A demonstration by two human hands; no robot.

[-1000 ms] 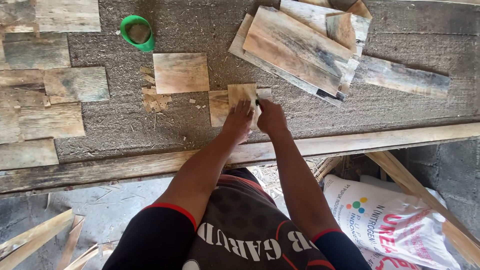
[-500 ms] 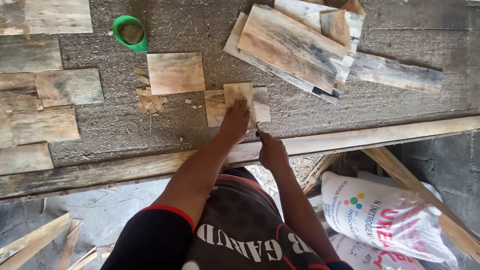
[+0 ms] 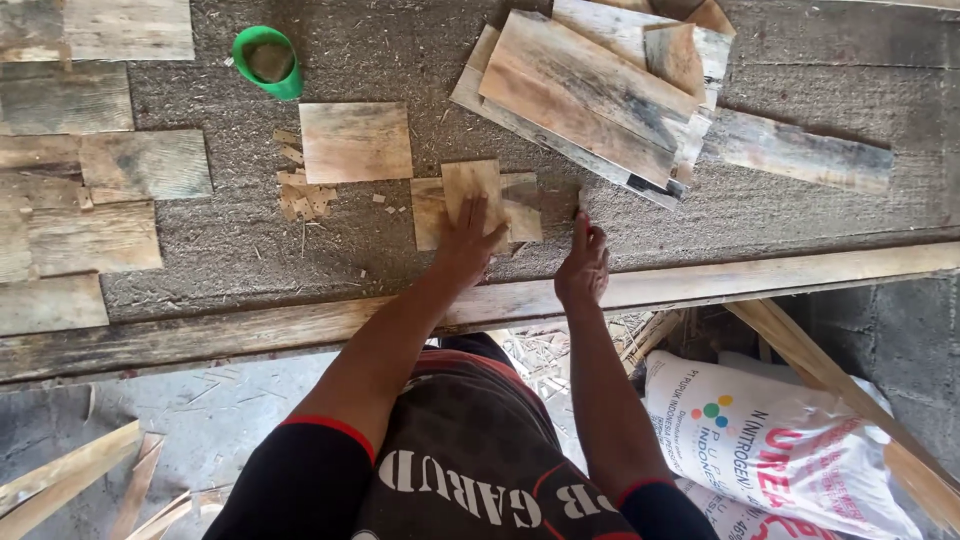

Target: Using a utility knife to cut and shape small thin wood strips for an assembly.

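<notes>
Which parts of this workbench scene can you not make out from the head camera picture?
- Small wood piece: its near end is hidden under the left hand.
- Right hand: a thin dark thing at its fingertips is too small to identify.
- Green cup: its contents are too dim to tell.
- Plank pile: the top edge cuts it off.
- White sack: the bottom edge cuts it off.

Rough grey sawdust-strewn surface [image 3: 300, 260] edged by a long weathered wooden beam [image 3: 700, 285], over a grey concrete floor [image 3: 200, 410], in soft daylight.
</notes>
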